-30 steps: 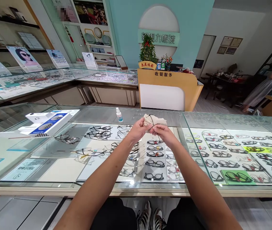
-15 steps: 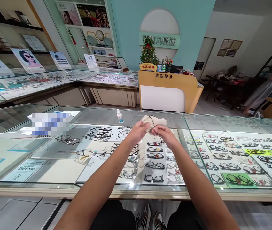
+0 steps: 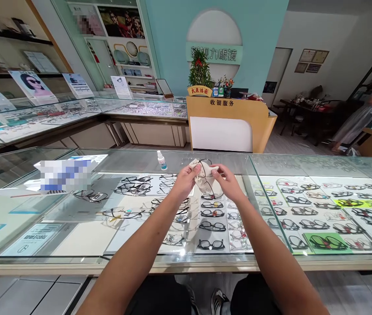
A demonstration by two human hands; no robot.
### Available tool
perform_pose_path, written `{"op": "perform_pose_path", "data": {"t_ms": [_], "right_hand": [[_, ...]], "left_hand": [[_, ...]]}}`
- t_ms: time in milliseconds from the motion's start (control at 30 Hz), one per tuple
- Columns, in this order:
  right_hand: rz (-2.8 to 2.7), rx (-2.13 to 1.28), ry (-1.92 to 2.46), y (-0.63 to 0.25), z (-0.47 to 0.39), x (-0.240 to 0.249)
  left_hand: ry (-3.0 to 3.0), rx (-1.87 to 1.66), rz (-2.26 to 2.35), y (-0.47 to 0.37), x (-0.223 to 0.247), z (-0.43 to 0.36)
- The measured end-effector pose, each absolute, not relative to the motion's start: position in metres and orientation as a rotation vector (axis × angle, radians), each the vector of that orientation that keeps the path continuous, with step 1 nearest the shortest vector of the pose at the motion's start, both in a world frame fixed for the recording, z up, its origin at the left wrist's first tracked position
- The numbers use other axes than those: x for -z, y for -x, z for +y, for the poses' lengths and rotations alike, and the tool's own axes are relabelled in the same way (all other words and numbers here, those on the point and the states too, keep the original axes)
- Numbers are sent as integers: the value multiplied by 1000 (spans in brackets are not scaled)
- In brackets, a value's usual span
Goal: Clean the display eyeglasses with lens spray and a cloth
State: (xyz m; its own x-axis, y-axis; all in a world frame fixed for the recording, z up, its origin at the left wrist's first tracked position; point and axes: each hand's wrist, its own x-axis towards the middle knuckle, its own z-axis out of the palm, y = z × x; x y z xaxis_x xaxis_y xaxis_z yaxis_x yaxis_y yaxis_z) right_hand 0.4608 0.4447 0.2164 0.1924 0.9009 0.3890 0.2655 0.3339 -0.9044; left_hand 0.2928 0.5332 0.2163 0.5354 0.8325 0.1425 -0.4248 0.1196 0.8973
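A spray bottle [image 3: 162, 161] stands on a glass display case [image 3: 186, 265], right of a box [image 3: 66, 174] and left of a raised cloth [image 3: 201, 180], with eyeglasses [image 3: 212, 226] inside and a cashier desk [image 3: 223, 131] behind.

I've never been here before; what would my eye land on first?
Probably the middle, where the left hand grips a pale cloth and dark-rimmed glasses above the glass counter, the right hand touching the cloth. Next, perhaps, the rows of spectacles inside that counter, and the leafy plant at the wooden desk beyond.
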Motion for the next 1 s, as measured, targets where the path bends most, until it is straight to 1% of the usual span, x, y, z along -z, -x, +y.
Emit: {"op": "perform_pose_path", "data": {"t_ms": [133,333,467,533,700,867,1000], "right_hand": [[-1428,-576,1212,-458,447,-209],[-1302,-574,1270,-458,450,-202],[-1163,-297,1256,-462,444,-214],[-1237,-251,1253,-463,441,-219],[-1492,-449,1243,-458,440,-220],[-1408,-671,1199,-456,445,-214],[-1290,-898,1132,-459,447,-212]], "left_hand": [[-1111,-909,413,-294,-215,531],[-1152,-874,407,-299,-211,524],[-1184,-989,493,-299,-211,525],[-1212,-1067,555,-298,-211,527],[-1247,-1165,636,-297,-211,528],[-1239,-1149,544,-298,-213,526],[-1270,-1001,446,-296,-214,525]]}}
